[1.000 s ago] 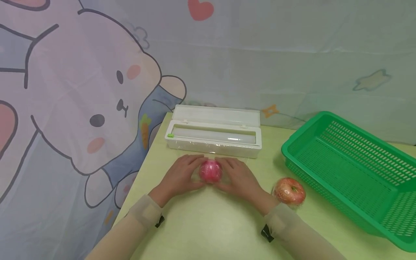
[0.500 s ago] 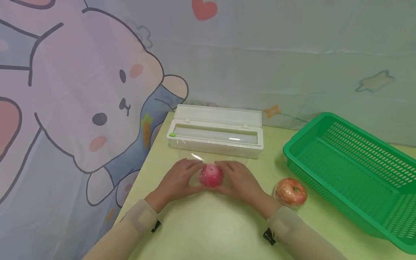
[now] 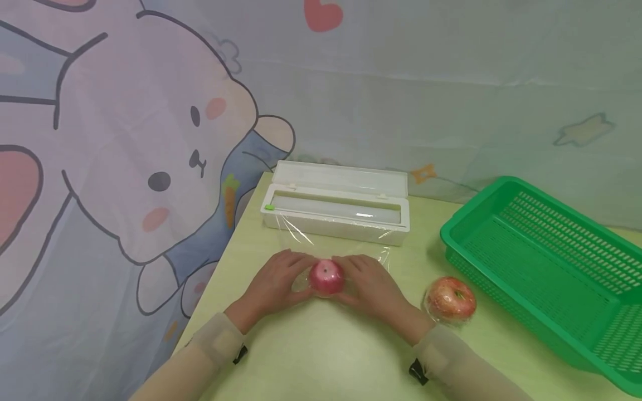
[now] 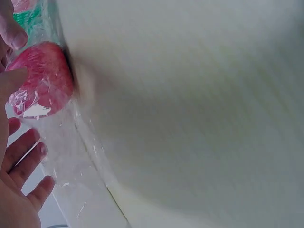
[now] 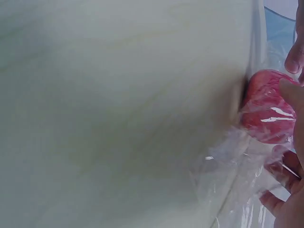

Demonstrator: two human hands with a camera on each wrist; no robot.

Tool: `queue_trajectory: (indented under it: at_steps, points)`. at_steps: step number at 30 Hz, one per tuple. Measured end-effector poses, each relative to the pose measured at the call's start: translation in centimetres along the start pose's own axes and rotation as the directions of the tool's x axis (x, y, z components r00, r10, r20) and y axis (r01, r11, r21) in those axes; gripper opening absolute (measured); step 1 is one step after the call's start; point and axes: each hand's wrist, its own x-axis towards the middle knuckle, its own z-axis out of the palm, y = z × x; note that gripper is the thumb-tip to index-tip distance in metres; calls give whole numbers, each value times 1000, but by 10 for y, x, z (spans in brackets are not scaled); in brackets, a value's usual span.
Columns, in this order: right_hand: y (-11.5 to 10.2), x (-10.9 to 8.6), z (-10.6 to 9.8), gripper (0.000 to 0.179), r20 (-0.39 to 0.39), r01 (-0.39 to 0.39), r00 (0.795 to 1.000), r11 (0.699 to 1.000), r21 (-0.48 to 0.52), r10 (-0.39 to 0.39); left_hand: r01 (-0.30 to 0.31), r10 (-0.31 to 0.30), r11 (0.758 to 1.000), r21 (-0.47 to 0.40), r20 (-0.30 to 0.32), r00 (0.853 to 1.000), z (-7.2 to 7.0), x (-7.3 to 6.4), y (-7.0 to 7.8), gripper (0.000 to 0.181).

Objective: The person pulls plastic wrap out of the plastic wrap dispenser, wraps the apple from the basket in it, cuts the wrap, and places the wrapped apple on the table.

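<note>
Between my two hands is a round pinkish-red apple [image 3: 326, 278] wrapped in shiny clear film, a small dark spot showing on its upper side. My left hand [image 3: 277, 282] holds it from the left, and my right hand [image 3: 372, 285] from the right, thumbs on the near side. Cling film [image 3: 301, 240] stretches from the apple back to a white dispenser box [image 3: 333, 227], whose lid stands raised behind the roll. In the left wrist view the wrapped apple [image 4: 45, 80] sits at the thumb; the right wrist view shows loose film [image 5: 237, 161] around the fingers.
Right of my right forearm, a second apple [image 3: 452, 299], red and yellow, sits wrapped in film on the pale table [image 3: 321, 356]. A green slotted basket [image 3: 526, 312] stands at the right. Behind hangs a cartoon-printed cloth [image 3: 401, 111].
The apple has rolled and come slightly nearer to me with both hands, its dark spot turning into view. Film between box and apple now shows as a longer stretched sheet.
</note>
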Motion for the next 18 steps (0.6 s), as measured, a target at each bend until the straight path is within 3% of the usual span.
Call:
queue_trajectory:
  at_steps: [4, 6, 8, 10, 13, 16, 18]
  points:
    - [-2, 10, -20, 79, 23, -7, 1000, 1000, -15, 7, 48, -48, 999, 12, -25, 999, -14, 3, -9, 60]
    - [-3, 21, -33, 80, 24, -4, 1000, 1000, -9, 5, 93, -91, 996, 15, -79, 993, -22, 5, -16, 61]
    - [-5, 35, -44, 79, 16, 10, 1000, 1000, -11, -10, 149, -147, 989, 0, -149, 978, -29, 8, -26, 60]
    - [-8, 50, -54, 78, 17, 21, 1000, 1000, -5, -21, 219, -221, 975, -32, -220, 950, -34, 11, -35, 59]
    - [-13, 72, -61, 78, 45, 19, 999, 1000, -5, -18, 347, -362, 932, -103, -276, 890, -39, 17, -48, 63]
    - [-18, 92, -61, 75, 101, -11, 995, 1000, 10, 10, 475, -504, 863, -172, -250, 827, -42, 23, -60, 72]
    - [-21, 103, -58, 72, 131, -21, 991, 1000, 16, 19, 536, -571, 819, -205, -205, 795, -43, 27, -67, 78]
